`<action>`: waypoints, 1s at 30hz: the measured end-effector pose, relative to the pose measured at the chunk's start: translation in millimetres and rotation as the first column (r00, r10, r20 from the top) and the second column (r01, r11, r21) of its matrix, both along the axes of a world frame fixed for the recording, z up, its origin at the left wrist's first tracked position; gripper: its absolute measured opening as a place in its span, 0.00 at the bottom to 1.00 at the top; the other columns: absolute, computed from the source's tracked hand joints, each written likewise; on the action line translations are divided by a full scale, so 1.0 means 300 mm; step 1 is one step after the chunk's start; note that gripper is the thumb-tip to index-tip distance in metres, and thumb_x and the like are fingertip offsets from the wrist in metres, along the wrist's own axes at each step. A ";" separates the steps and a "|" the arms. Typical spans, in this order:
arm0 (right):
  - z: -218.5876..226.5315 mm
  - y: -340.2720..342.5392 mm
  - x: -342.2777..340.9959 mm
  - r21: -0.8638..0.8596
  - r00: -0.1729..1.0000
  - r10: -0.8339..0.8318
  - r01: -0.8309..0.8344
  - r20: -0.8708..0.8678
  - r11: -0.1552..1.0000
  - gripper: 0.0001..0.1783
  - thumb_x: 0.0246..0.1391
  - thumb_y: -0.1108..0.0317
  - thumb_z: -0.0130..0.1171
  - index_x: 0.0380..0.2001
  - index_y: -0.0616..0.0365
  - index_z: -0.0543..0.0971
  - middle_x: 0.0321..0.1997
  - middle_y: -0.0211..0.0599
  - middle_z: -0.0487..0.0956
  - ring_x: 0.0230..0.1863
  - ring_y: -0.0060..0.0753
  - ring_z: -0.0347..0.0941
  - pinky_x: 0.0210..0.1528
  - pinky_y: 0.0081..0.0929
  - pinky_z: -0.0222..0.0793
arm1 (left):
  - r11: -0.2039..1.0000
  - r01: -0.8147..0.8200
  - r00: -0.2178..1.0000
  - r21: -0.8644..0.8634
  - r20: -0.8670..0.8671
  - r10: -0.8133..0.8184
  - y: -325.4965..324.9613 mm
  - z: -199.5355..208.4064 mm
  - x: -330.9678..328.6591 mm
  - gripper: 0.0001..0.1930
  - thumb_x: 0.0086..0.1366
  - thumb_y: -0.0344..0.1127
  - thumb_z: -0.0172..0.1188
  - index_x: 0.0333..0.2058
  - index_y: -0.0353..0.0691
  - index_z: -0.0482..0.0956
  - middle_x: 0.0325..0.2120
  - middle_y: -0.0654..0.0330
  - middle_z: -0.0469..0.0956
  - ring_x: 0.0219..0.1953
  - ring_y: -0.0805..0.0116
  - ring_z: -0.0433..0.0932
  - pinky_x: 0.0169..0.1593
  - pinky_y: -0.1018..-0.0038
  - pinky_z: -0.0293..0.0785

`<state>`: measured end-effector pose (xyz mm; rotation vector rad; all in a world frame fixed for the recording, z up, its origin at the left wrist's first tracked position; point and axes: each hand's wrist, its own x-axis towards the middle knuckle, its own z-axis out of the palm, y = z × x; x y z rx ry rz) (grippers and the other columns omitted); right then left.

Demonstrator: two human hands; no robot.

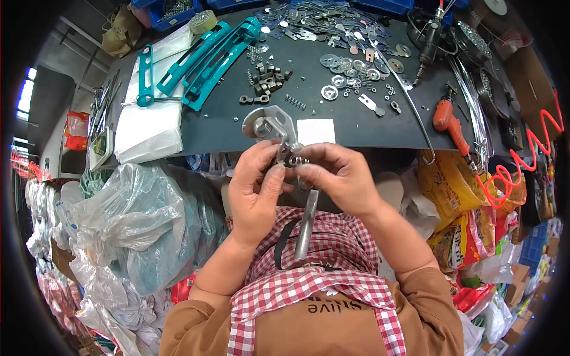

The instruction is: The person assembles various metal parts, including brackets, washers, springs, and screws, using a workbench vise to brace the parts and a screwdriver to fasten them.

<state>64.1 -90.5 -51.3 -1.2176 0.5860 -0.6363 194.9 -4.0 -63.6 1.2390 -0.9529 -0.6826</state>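
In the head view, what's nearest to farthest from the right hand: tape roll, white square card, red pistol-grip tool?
1. White square card: just beyond the right hand
2. Red pistol-grip tool: to the right
3. Tape roll: far left

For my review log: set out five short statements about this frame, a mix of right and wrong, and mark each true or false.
1. The left hand holds a metal part, with the right hand close beside it at a small coil spring. True.
2. The red-handled tool lies at the left end of the table. False: it lies at the right.
3. A slim teal piece lies at the left of the table. True.
4. The person's apron is plain blue. False: it is checked in red and white.
5. A yellow bag is below the table's front edge, on the right. True.
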 end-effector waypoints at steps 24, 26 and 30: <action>-0.170 -0.312 -0.230 -0.967 0.783 -0.605 0.017 -0.145 0.254 0.11 0.43 0.72 0.58 0.33 0.59 0.76 0.37 0.40 0.75 0.40 0.39 0.71 0.44 0.32 0.66 | 1.000 0.005 0.996 0.016 -0.091 -0.003 0.084 -0.034 0.085 0.11 0.59 0.29 0.52 0.39 0.31 0.74 0.38 0.56 0.73 0.16 0.82 0.65 0.17 0.86 0.62; -0.237 -0.391 -0.294 -0.960 0.720 -0.666 -0.006 -0.198 0.278 0.12 0.42 0.71 0.58 0.35 0.59 0.76 0.40 0.40 0.74 0.44 0.42 0.68 0.48 0.36 0.63 | 0.999 0.035 0.988 0.036 -0.150 -0.029 0.094 -0.060 0.100 0.11 0.58 0.28 0.52 0.39 0.31 0.74 0.39 0.56 0.73 0.16 0.81 0.66 0.18 0.86 0.63; -0.273 -0.401 -0.304 -0.964 0.730 -0.634 -0.245 -0.256 0.107 0.15 0.42 0.70 0.58 0.37 0.62 0.74 0.41 0.38 0.74 0.44 0.41 0.68 0.49 0.34 0.62 | 0.989 0.089 0.955 0.117 -0.293 -0.051 0.070 -0.057 0.079 0.11 0.58 0.29 0.53 0.39 0.30 0.74 0.39 0.56 0.73 0.16 0.80 0.66 0.18 0.86 0.63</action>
